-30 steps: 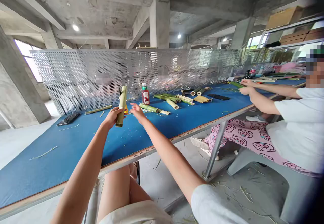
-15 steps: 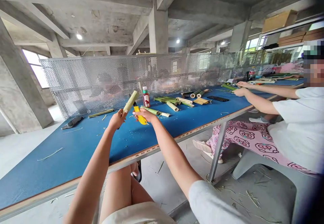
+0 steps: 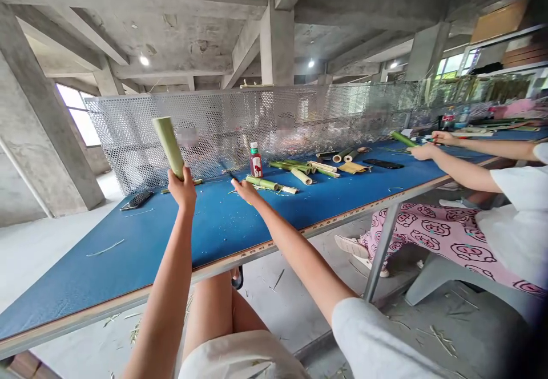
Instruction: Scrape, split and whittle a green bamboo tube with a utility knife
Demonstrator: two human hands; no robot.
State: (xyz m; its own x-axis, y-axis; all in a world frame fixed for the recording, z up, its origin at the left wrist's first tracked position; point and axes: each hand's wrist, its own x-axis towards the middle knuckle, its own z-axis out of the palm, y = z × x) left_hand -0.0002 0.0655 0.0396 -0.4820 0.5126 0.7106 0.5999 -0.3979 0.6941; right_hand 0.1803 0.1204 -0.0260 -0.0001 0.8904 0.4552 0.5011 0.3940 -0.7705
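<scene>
My left hand (image 3: 183,188) is closed round the lower end of a pale green bamboo tube (image 3: 166,142), raised above the table and leaning slightly left. My right hand (image 3: 246,189) grips a utility knife (image 3: 232,176); its dark front end points away to the upper left, and the palm covers most of the yellow body. Tube and knife are apart. Just beyond my right hand, a bottle (image 3: 256,162) with a green cap and dark red contents stands upright. To its right lie several green bamboo pieces (image 3: 265,183) and a pale cut tube (image 3: 301,176).
A perforated metal screen (image 3: 205,116) runs along the back of the blue table (image 3: 141,265). At left lies a dark phone-like object (image 3: 137,200); at right, a yellow cloth (image 3: 353,167) and a black phone (image 3: 383,164). A co-worker's hands (image 3: 423,150) hold a green bamboo piece.
My left hand has moved left and lifted the bamboo tube away from the knife, turning it more upright. My right hand has turned the knife, hiding its yellow body. The view has shifted slightly.
</scene>
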